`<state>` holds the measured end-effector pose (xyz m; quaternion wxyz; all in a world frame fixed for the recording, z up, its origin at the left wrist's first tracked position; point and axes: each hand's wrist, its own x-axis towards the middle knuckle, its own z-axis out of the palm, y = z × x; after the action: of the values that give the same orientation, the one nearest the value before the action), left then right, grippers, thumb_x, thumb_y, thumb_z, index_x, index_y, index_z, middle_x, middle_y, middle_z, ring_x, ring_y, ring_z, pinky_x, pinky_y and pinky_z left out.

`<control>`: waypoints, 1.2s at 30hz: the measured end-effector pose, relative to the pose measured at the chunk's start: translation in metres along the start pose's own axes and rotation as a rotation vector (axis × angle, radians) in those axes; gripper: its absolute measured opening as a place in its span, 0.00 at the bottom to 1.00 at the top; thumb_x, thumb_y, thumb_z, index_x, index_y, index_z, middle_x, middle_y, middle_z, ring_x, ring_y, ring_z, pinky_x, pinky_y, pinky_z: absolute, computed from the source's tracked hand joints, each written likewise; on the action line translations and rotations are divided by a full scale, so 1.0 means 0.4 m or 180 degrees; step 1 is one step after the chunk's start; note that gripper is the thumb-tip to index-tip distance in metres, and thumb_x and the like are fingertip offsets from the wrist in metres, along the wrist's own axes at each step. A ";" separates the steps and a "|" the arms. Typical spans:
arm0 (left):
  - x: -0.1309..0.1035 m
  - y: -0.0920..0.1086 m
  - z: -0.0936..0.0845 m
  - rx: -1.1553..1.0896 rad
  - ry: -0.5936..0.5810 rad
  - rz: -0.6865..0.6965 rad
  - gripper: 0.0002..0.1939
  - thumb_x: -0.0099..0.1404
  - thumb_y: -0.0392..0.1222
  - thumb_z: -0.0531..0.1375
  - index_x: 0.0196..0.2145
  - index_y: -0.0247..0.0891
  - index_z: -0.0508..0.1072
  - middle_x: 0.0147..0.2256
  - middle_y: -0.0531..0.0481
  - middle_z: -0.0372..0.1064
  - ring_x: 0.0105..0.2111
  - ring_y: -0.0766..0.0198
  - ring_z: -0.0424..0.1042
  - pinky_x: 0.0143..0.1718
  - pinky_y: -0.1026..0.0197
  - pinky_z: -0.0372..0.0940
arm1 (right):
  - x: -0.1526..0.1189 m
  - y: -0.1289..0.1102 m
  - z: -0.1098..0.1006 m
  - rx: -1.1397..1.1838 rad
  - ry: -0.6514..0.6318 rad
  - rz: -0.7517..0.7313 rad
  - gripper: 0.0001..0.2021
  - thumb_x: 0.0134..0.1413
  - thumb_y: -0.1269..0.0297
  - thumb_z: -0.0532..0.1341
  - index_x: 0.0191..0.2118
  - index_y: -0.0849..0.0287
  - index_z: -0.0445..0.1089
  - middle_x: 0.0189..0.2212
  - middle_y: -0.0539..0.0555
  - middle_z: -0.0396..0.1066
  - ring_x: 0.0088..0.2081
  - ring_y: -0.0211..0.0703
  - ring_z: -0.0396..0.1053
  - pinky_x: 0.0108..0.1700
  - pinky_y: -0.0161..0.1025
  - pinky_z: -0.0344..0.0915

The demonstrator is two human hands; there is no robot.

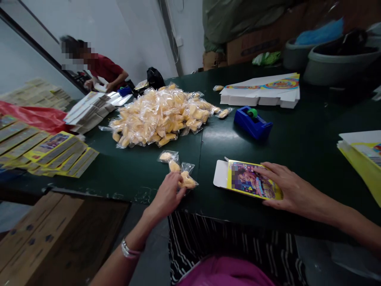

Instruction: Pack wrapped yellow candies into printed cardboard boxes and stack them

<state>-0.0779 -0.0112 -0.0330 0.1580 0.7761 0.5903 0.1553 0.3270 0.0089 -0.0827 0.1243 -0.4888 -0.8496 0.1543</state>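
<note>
My right hand [287, 188] grips a yellow printed cardboard box [253, 180] by its right end. The box lies on the table, and its white end flap [220, 173] stands out open to the left. With fingers curled down, my left hand [169, 192] holds a small yellow piece in a clear plastic packet [188, 180]; the fingertips are partly hidden. Just beyond it, touching or nearly touching, are more clear packets [168, 157] with yellow pieces. A large heap of the same packets [160, 115] rises farther back on the dark green table [131, 171].
A blue tape dispenser [253, 124] stands behind the box. Flat white cartons [260, 93] lie at the back, more cartons [361, 153] at the right. Yellow boxes [56, 153] are stacked at left. Across the table works a person in a red shirt [105, 69]. Grey tubs [336, 63] stand back right.
</note>
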 end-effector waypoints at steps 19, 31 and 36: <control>0.080 0.059 0.073 -0.0802 0.0682 0.0425 0.06 0.65 0.37 0.56 0.39 0.43 0.70 0.39 0.50 0.75 0.40 0.60 0.75 0.42 0.57 0.69 | 0.016 -0.055 -0.051 0.0053 -0.0199 0.0111 0.42 0.44 0.57 0.69 0.65 0.52 0.56 0.64 0.65 0.54 0.64 0.67 0.53 0.59 0.64 0.59; 0.222 0.197 0.139 -0.0722 -0.0518 0.0978 0.08 0.61 0.30 0.59 0.31 0.39 0.77 0.37 0.49 0.76 0.38 0.60 0.73 0.42 0.58 0.67 | 0.011 -0.039 -0.040 -0.0027 -0.0066 -0.0061 0.42 0.43 0.57 0.70 0.65 0.55 0.57 0.63 0.67 0.55 0.63 0.67 0.55 0.58 0.63 0.60; 0.177 0.163 0.104 -0.0536 -0.0196 0.0801 0.10 0.64 0.34 0.60 0.43 0.41 0.76 0.49 0.46 0.73 0.48 0.58 0.71 0.50 0.56 0.66 | 0.010 -0.026 -0.031 -0.0044 -0.0050 -0.0101 0.41 0.44 0.56 0.70 0.65 0.58 0.58 0.63 0.69 0.56 0.62 0.69 0.56 0.57 0.64 0.62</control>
<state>0.0145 0.0382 -0.0386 0.2199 0.8324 0.4682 0.1989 0.3212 0.0094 -0.0668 0.1168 -0.4749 -0.8592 0.1503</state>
